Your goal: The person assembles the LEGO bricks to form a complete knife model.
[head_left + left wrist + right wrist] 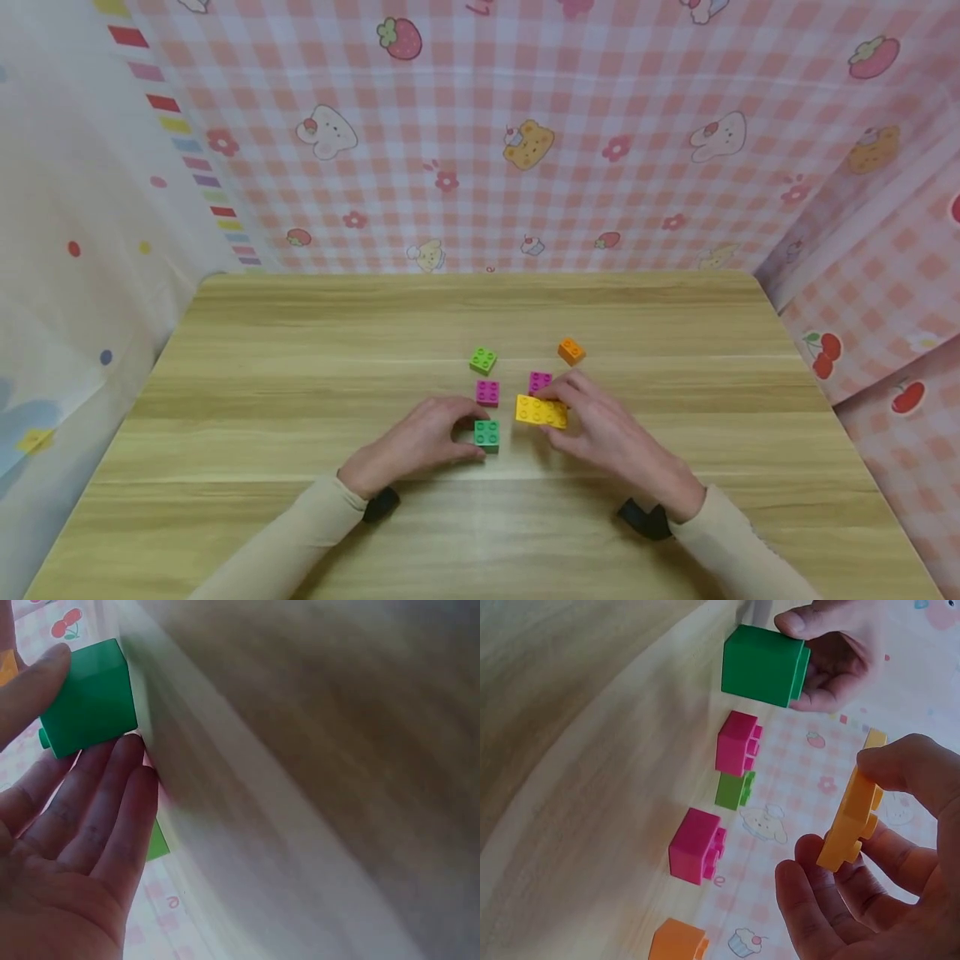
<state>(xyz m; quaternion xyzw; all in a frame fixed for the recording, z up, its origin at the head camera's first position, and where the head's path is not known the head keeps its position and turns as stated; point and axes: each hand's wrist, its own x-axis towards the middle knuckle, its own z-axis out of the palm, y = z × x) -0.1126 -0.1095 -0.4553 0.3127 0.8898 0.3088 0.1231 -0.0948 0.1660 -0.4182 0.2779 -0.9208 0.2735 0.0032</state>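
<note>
My left hand [427, 435] pinches a green toy building brick [486, 436] between thumb and fingers, studs facing up. In the left wrist view the thumb lies on one side of the green brick [94, 701] and the fingertips on the opposite side. Whether this brick touches the table, I cannot tell. My right hand [603, 427] holds a thin yellow building plate [534, 410] by its edges, raised above the table. The right wrist view shows the yellow plate [849, 817] between thumb and fingers. Beyond the hands lie two magenta bricks, one left [487, 392] and one right [540, 382], the latter close behind the plate.
Farther back on the wooden table [300, 367] sit a lime green brick [483, 360] and, to the right, an orange brick [571, 351]. A checked pink cloth [465, 108] hangs behind the table's back edge, with more cloth at both sides.
</note>
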